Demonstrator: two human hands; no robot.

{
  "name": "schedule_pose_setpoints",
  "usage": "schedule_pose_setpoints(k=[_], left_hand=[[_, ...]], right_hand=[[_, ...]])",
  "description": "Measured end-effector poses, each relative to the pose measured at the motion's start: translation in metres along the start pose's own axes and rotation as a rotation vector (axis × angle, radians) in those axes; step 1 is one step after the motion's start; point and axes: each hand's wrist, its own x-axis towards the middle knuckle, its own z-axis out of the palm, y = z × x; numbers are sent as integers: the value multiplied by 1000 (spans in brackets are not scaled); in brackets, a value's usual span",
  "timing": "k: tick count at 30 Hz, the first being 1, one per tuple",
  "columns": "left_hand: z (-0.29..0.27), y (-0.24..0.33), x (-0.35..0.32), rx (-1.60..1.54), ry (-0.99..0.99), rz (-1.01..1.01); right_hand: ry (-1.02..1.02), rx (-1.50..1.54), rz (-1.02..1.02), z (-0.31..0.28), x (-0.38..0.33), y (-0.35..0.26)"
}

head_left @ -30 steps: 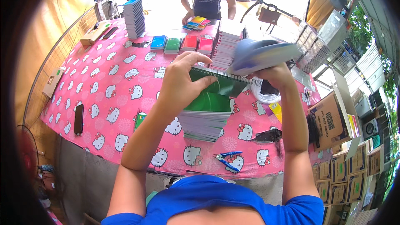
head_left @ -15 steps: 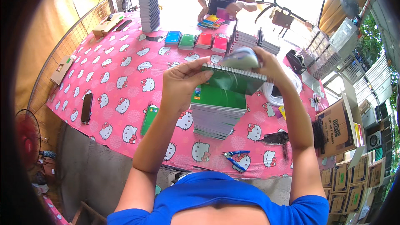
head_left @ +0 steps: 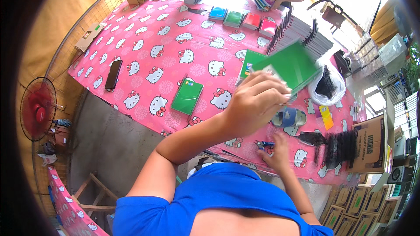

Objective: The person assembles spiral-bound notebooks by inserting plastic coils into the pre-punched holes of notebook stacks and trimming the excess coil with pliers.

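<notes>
Single fisheye head view, steeply down over the pink table (head_left: 175, 57), close to the hands, perhaps tilted forward.
</notes>
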Motion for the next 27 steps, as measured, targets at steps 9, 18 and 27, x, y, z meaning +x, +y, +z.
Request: schedule_pose_setpoints(k=[9, 18, 27], left_hand=[[17, -11, -20, 44, 50, -58], [15, 2, -13, 29, 0, -27], [8, 4, -17, 43, -13, 5]], right_hand=[[172, 387, -22, -86, 34, -84], [401, 165, -170, -128, 72, -125], [-97, 984, 170, -130, 80, -100]])
